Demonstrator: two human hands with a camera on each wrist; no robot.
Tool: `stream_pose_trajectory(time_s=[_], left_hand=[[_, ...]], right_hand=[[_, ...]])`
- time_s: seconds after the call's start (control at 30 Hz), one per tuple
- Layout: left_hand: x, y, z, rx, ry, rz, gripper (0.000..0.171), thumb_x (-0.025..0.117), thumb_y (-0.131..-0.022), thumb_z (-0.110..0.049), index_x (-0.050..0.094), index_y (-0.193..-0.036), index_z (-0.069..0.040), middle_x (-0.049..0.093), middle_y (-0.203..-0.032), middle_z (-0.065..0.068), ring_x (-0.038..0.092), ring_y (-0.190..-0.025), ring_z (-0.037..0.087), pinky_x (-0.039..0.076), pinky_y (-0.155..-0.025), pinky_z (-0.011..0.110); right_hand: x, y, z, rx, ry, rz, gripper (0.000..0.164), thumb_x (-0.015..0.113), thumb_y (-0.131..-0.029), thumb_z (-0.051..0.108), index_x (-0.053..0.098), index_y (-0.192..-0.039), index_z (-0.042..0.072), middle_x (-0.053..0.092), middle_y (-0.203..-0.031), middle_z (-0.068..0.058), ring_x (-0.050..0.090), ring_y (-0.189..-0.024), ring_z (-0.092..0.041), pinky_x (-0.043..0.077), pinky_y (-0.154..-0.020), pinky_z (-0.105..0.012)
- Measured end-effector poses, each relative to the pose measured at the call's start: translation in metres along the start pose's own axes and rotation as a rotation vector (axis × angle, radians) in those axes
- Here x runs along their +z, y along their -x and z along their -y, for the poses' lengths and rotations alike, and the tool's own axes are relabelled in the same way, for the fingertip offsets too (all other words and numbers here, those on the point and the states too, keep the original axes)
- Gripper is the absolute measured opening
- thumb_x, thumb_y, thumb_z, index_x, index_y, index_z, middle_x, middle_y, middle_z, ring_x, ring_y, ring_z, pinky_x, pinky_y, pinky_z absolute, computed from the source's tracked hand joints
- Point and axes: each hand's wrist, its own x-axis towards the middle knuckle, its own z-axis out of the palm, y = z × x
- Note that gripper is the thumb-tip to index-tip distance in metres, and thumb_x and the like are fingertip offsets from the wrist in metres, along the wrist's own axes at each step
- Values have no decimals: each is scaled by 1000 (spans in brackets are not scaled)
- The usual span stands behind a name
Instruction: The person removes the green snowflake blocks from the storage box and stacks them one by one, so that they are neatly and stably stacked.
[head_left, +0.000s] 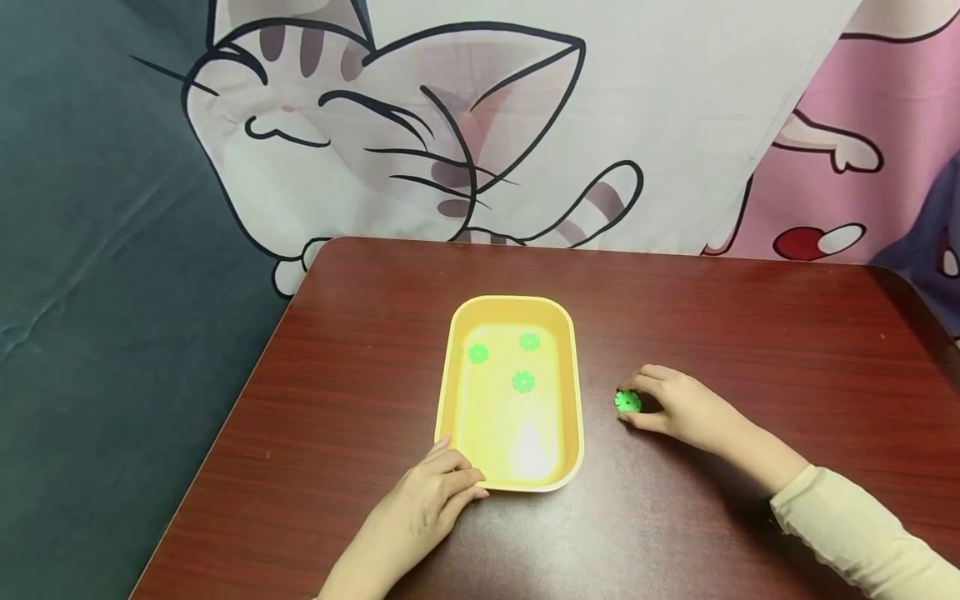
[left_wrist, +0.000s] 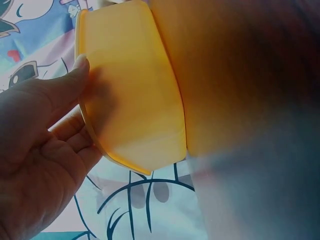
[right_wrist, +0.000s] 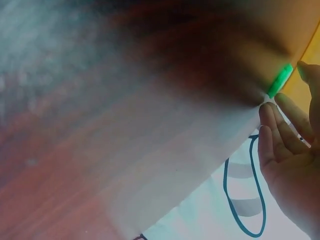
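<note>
A yellow tray (head_left: 444,392) with rounded corners stands on the table, and three green flower-shaped discs (head_left: 523,382) lie flat inside it. At the tray's near left corner my left hand (head_left: 420,504) holds the rim, thumb and fingertips against it; the left wrist view shows that hand (left_wrist: 50,130) at the edge of the tray (left_wrist: 132,90). To the right of the tray, my right hand (head_left: 686,408) pinches another green flower-shaped disc (head_left: 627,402) by its edges between thumb and fingers. That disc (right_wrist: 280,81) appears edge-on in the right wrist view, close over the tabletop.
The dark red wooden table (head_left: 360,333) reaches back to a hanging cloth (head_left: 675,108) printed with cartoon cats. A dark green cloth (head_left: 112,292) hangs beyond the table's left edge.
</note>
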Motion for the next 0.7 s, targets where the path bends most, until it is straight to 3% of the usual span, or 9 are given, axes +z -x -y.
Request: stream_pose_trajectory(time_s=[0.23,0.47,0.7], left_hand=[[0,0,-1,4,-2,2,6,68,-85,-17,70,-81,-13,56,-81,-10,55,-78,-4,43,-105,41],[-1,0,-1,7,0,2,6,67,-85,-16,69,-81,-14,56,-81,-10,54,-77,-5,42,-105,42],[0,0,-1,-1,5,-3,5,68,-85,-16,69,-80,-14,56,-81,-10,55,-78,-5,42,-106,41]], right_hand=[[-3,-2,-2,-23,-7,13,30,80,-71,21,66,-94,9,60,-88,4,56,-79,-9,54,-66,-27],[-13,-12,1,35,-32,44,29,77,-76,24,66,-100,11,62,-96,4,58,-89,-11,56,-76,-31],[-23,-31,3,10,-37,-6,42,77,-76,29,65,-110,7,63,-105,-1,58,-99,-15,55,-84,-35]])
